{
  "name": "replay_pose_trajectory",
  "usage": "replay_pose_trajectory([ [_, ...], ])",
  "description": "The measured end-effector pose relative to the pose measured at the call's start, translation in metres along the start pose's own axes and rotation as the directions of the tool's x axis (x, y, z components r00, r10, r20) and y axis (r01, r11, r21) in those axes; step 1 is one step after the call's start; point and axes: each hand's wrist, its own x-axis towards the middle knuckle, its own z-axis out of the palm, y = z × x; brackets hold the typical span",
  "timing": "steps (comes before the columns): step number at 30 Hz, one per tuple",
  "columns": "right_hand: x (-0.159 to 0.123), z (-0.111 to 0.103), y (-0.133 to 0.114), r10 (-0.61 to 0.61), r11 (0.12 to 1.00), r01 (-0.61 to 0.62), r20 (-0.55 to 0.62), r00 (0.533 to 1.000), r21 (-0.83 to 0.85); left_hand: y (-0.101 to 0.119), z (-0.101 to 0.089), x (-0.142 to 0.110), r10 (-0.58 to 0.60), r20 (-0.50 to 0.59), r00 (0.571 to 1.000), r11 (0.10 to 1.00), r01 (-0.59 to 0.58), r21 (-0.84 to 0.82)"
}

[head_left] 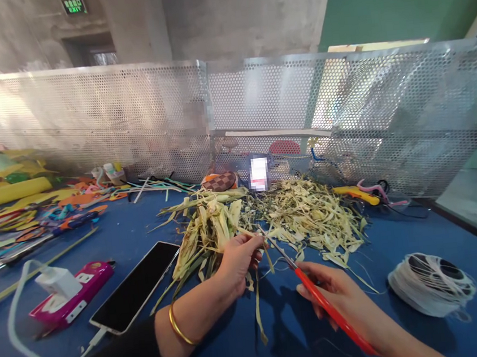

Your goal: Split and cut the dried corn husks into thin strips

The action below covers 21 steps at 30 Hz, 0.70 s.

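Observation:
Between the thumb and fingertips of my left hand [242,257] is a strip of dry husk [259,315], whose pale ends hang below the fingers. My right hand [337,287] is wrapped round the red handle of a pair of scissors [313,287]. The narrow metal blades point up and left, their tips beside my left fingertips; I cannot tell whether they touch the strip. Behind my left hand lies a pile of long dry husks [209,227]. A heap of short cut husk pieces [317,215] spreads to the right of it.
A phone [137,286] on a cable and a pink power strip [74,295] lie left on the blue table [133,226]. At right stand a roll of white string [431,283] and a yellow-handled tool [356,194]. A perforated metal screen [130,121] edges the back. Coloured scraps [18,190] clutter the far left.

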Motion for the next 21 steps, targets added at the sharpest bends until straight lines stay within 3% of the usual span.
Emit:
replay_pose_trajectory([
  [21, 0.0040, 0.0011, 0.0088, -0.055, 0.998, 0.055, 0.059, 0.997, 0.005, -0.0019, -0.0001, 0.0015, -0.021, 0.059, 0.998, 0.999, 0.019, 0.036],
])
